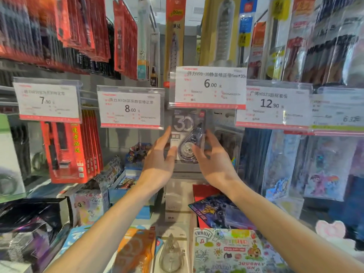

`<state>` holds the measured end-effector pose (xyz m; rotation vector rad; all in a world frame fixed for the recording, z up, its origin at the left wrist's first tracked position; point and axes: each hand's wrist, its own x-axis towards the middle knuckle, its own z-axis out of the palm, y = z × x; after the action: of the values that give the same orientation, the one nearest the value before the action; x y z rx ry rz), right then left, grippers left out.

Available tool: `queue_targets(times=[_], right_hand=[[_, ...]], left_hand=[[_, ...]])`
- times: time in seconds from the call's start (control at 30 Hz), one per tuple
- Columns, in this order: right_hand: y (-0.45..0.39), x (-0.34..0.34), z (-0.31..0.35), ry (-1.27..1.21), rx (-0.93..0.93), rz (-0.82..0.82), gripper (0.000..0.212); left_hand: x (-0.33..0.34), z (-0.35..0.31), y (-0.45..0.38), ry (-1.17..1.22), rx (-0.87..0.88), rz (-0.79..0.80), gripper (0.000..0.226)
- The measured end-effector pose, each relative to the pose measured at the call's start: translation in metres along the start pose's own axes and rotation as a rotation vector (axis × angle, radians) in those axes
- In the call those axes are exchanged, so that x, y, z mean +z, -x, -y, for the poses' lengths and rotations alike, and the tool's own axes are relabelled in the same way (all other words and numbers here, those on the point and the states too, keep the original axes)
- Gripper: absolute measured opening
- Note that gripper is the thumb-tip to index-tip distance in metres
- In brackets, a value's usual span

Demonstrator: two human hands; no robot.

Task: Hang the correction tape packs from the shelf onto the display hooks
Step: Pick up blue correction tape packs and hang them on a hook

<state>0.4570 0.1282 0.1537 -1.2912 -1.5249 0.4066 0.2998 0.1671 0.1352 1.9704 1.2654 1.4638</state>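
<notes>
Grey correction tape pack (187, 134) under 6.00 tag (209, 86), L hand (160, 162) + R hand (213, 164) fingers pinching its sides.

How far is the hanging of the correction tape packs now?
Done: nothing that this view proves. In hand: the left hand and right hand hold a correction tape pack just under the 6.00 price tag; its top is hidden behind the tag, so whether it is hooked is unclear. Left: another pack lies on the shelf below.
</notes>
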Motion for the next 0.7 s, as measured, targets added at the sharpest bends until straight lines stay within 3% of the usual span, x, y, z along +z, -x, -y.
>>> queue_targets(times=[0.2, 0.43, 0.7], right_hand=[[0.023, -0.020, 0.009, -0.121, 0.072, 0.058, 0.059], [0.076, -0.043, 0.013, -0.171, 0.138, -0.059, 0.020], [0.146, -0.075, 0.024, -0.325, 0.104, -0.064, 0.010]], left_hand=[[-0.022, -0.006, 0.018, 0.180, 0.009, 0.008, 0.041], [-0.046, -0.013, 0.065, 0.325, -0.044, -0.037, 0.023], [-0.063, -0.043, 0.142, 0.437, -0.053, -0.078, 0.013]])
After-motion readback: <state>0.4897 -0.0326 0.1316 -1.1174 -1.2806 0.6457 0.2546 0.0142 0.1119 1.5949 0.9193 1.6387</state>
